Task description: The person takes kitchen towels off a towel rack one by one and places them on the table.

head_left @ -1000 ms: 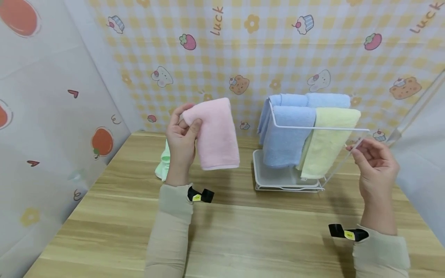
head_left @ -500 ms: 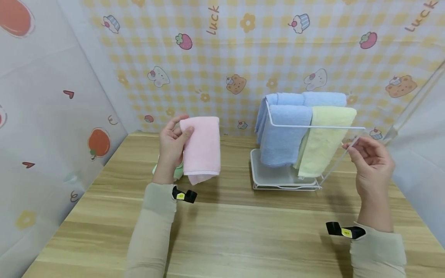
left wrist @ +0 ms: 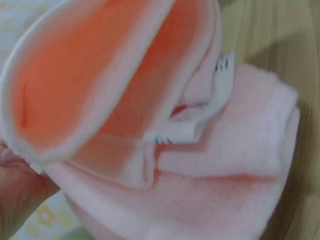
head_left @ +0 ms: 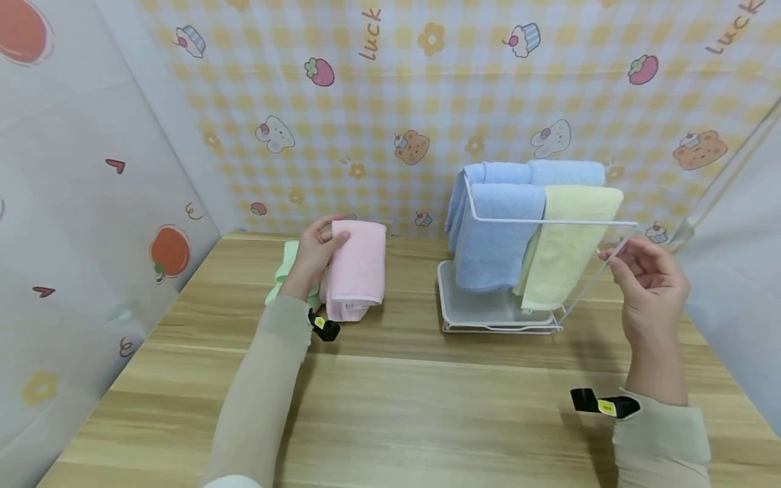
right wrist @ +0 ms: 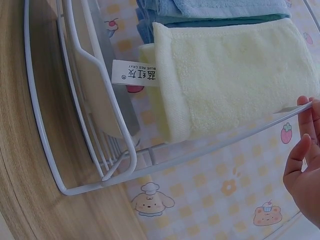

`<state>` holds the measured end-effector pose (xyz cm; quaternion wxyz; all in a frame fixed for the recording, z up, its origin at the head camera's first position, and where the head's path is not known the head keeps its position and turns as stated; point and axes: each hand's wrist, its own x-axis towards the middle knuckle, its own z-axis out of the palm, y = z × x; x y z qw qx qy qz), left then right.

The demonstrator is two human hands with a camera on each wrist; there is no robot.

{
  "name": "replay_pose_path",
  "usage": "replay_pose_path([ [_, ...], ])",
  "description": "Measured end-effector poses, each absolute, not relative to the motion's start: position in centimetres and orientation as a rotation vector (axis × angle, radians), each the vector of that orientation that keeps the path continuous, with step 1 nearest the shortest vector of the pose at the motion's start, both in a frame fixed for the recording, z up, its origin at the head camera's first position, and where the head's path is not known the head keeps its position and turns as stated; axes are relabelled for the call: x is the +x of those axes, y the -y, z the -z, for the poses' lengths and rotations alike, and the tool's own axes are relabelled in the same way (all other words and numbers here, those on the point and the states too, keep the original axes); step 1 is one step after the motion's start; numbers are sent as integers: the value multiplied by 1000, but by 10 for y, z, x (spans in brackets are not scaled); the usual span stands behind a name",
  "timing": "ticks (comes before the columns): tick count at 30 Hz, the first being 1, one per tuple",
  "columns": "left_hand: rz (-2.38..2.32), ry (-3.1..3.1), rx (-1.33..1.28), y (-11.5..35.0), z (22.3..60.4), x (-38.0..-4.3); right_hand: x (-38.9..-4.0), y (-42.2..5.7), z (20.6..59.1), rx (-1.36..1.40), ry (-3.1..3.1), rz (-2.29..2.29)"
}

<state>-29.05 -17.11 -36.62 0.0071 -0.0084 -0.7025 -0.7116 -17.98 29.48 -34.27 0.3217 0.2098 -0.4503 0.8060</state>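
Observation:
My left hand pinches the upper left edge of a folded pink towel, thumb in front. The towel hangs low at the table's left back; the left wrist view shows its open folds and a white label. At the right, my right hand holds the side bar of a white wire towel rack between thumb and fingers. Over the rack's rails hang blue towels and a pale yellow towel, whose label shows in the right wrist view.
A light green cloth lies behind my left hand, partly hidden. The rack's base carries a shallow pale tray. A patterned cloth wall closes off the back of the wooden table.
My left hand has brought the pink towel down and somewhat left, beside the green cloth. The right hand stays on the rack, and the hung towels keep their places.

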Motion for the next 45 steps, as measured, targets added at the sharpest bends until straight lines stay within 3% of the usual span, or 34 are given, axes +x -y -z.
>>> replay_pose_path([
  [14, 2263, 2268, 156, 181, 408, -322, -181, -296, 344, 575, 1192, -2097],
  [27, 2178, 2432, -37, 184, 413, -324, -181, -296, 343, 572, 1199, -2094],
  [38, 1578, 2754, -199, 189, 394, -317, -181, -296, 343, 545, 1202, -2088],
  [45, 1409, 2809, -157, 199, 398, -315, -181, -297, 344, 552, 1203, -2090],
])
